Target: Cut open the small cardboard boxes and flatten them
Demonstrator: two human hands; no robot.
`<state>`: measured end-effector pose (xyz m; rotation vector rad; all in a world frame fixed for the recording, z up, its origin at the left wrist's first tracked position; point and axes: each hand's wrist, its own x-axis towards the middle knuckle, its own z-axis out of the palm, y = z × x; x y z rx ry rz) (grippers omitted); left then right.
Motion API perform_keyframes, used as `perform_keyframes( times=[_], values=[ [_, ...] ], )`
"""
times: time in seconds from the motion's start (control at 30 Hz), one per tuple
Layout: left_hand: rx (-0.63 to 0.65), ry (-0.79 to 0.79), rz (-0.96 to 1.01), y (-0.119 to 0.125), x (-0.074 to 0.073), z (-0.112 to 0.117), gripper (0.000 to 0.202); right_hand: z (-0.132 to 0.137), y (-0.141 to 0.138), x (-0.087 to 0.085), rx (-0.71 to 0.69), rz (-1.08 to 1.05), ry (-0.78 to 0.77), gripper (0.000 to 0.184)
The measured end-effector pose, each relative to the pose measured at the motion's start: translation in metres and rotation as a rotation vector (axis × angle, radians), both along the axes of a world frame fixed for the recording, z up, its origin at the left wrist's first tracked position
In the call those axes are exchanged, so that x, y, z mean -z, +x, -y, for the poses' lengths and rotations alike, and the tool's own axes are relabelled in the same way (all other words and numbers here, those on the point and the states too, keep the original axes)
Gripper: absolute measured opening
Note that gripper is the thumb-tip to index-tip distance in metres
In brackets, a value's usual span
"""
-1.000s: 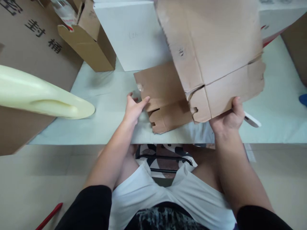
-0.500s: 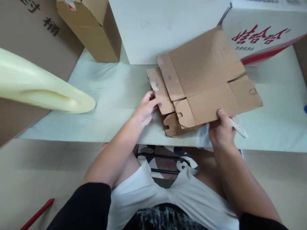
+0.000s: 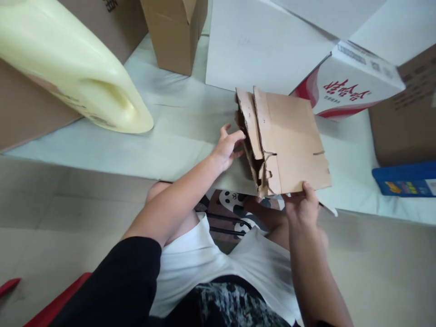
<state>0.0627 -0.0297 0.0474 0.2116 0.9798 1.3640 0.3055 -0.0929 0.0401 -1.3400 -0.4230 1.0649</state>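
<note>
A brown flattened cardboard box (image 3: 293, 136) in several layers is tilted up above the table in front of me. My right hand (image 3: 301, 204) grips its lower edge, thumb on the near face and fingers behind. A slim white object (image 3: 329, 208) sticks out to the right from that hand; its kind is not clear. At the left edge of the cardboard is my left hand (image 3: 229, 147), fingers spread and curved. Its thumb tip reaches the layered flaps (image 3: 250, 122), and whether it presses on them I cannot tell.
The table has a pale green cover (image 3: 180, 131). On the left leans a large pale yellow bottle-like shape (image 3: 112, 86). Behind stand a brown carton (image 3: 173, 41), a white box (image 3: 252, 50) and a red-and-white carton (image 3: 350, 86). A blue packet (image 3: 405, 179) lies at right.
The cardboard has turned more upright and its spread panels now lie folded together. My left hand has loosened from the flap, its fingers spreading. The view has shifted to the right.
</note>
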Motion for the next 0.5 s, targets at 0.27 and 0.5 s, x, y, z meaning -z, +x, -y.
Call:
perform_keyframes(
  times=[0.27,0.5],
  values=[
    [0.287,0.233,0.287,0.004,0.009,0.004,0.031,0.028,0.0,-0.007,0.034,0.127,0.005,0.026],
    [0.264,0.047,0.349,0.026,0.028,0.022,0.038,0.029,0.025,0.014,0.042,0.232,-0.056,0.03]
  ],
)
